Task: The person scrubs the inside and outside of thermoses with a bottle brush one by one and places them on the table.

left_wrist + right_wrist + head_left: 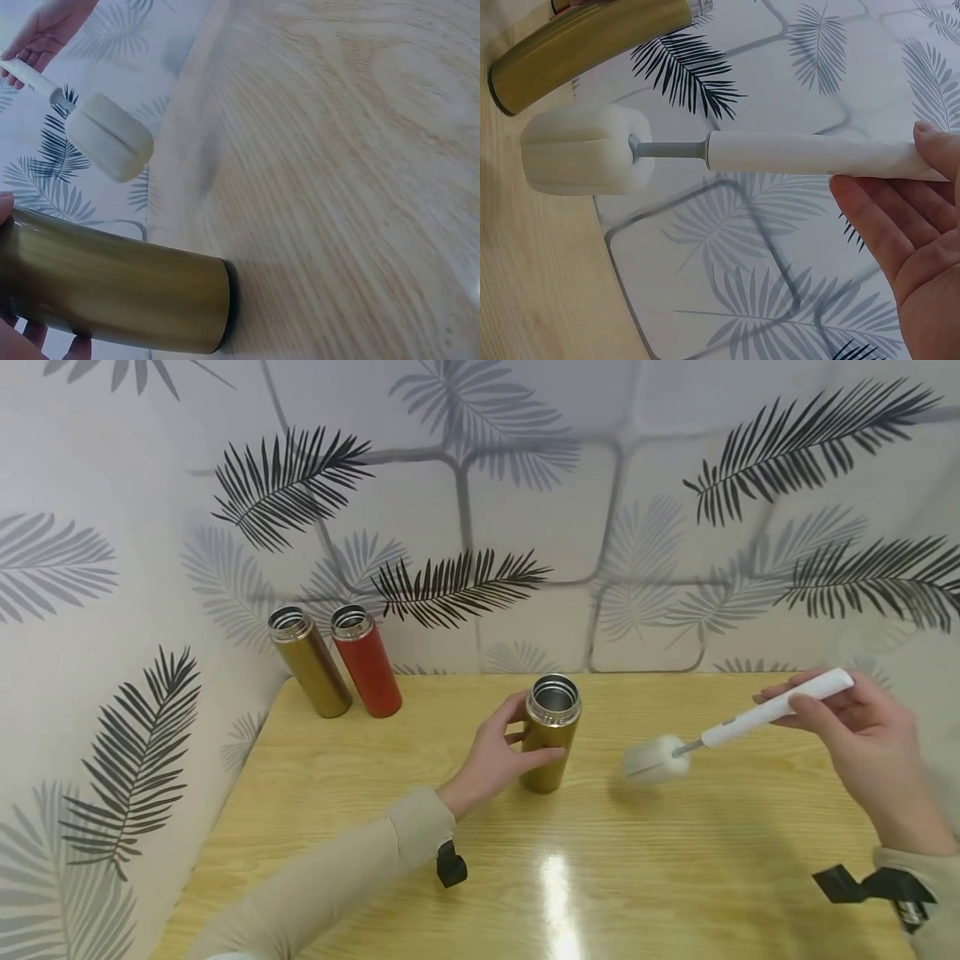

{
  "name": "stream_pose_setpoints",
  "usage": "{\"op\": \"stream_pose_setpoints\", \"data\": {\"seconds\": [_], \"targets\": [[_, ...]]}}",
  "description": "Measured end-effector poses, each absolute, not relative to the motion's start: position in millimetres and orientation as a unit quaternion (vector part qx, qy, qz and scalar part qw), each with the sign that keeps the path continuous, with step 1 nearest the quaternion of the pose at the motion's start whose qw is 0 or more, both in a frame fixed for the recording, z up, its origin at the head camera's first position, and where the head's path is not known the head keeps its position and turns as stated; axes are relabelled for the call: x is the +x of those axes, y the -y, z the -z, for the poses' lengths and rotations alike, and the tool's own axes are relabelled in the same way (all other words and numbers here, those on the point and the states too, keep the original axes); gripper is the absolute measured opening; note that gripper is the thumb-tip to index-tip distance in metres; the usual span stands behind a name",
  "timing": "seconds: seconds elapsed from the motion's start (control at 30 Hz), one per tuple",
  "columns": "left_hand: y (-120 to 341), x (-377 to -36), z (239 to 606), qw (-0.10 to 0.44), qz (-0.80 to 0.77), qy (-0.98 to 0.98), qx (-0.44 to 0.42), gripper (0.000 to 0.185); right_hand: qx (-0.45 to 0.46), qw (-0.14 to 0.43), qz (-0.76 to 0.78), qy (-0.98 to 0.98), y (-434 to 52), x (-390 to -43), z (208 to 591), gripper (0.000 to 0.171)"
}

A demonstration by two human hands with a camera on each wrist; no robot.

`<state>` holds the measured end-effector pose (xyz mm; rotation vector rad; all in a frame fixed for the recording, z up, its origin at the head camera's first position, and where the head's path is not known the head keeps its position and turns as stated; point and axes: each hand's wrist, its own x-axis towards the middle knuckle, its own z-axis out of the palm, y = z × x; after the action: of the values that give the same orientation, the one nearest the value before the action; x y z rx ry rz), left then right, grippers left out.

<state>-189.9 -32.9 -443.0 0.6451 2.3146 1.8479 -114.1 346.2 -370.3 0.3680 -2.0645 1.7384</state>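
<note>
head: high, looking down | wrists: close, perhaps tabletop-low | shared: flask [551, 732]

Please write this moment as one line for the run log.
left hand: holds gold flask, upright, open | right hand: holds bottle brush, sponge beside flask | table

A person's two forearms reach in from the bottom of the head view, each covered by a long beige sleeve [330, 877] with a snug cuff ending at the wrist. Both the left hand [491, 760] and the right hand [862, 735] are bare. A small black camera mount [451, 865] sits strapped below each wrist.
</note>
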Motion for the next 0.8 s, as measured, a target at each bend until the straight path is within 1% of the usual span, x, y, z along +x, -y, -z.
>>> {"op": "stream_pose_setpoints", "data": {"seconds": [0.33, 0.47, 0.63, 0.8], "targets": [[45, -186, 450, 0.059, -0.587, -0.775, 0.227, 0.075, 0.190, 0.204, -0.648, 0.709, -335, -123, 369, 0.022], [46, -187, 452, 0.065, -0.583, -0.776, 0.232, 0.076, 0.200, 0.234, -0.676, 0.670, -328, -125, 361, 0.022], [47, -187, 454, 0.065, -0.581, -0.777, 0.234, 0.078, 0.235, 0.284, -0.724, 0.582, -318, -129, 340, 0.021], [46, -185, 455, 0.067, -0.581, -0.776, 0.233, 0.085, 0.286, 0.301, -0.744, 0.523, -305, -129, 318, 0.024]]}}
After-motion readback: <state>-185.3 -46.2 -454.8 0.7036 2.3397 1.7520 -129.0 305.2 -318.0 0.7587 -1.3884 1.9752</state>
